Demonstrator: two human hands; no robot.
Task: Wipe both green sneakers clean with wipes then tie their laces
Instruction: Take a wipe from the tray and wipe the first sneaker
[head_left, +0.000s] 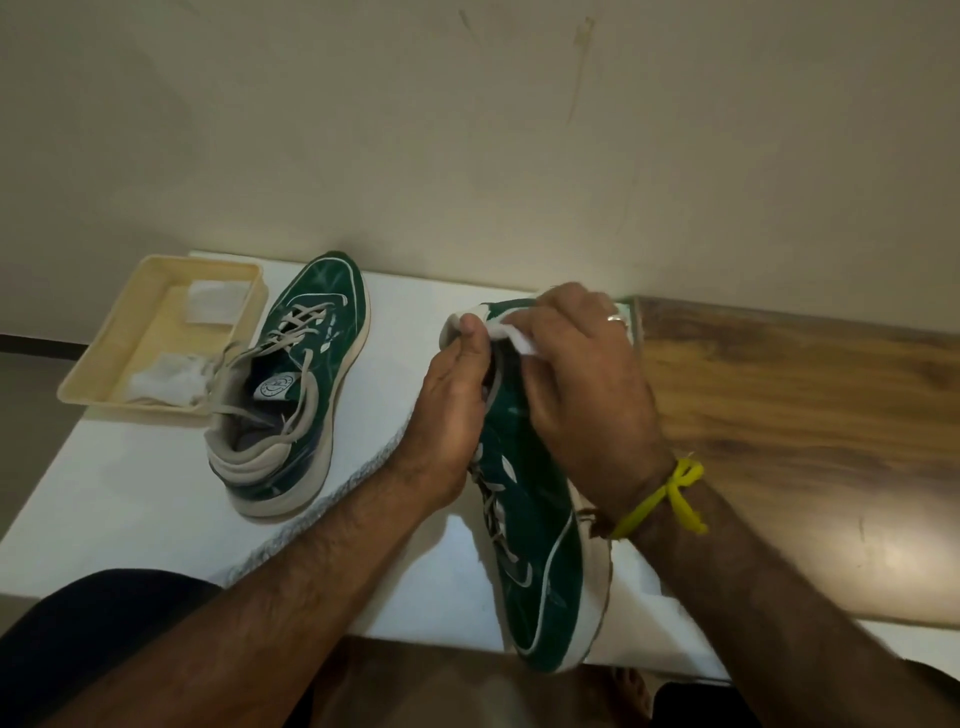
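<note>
**Q:** Fingers first: what does each hand hold?

**A:** Left hand wraps the heel collar of the held sneaker, thumb over the rim. Right hand curls round a white wipe and presses it onto the heel. This sneaker lies tilted on the white table, its toe past the near edge.

**Q:** How will it handle?

**A:** Probably light; the upper looks soft and yielding, the sole stiffer. The collar or sole edge seems the firmest place to hold. The wipe is limp and may bunch.

**Q:** What lies around?

**A:** The second sneaker rests upright, well apart to the left, laces loose. Touching its side is a cream tray holding more wipes. A wooden surface adjoins on the right. Nothing obstructs the wiping, though dangling laces could snag.
</note>
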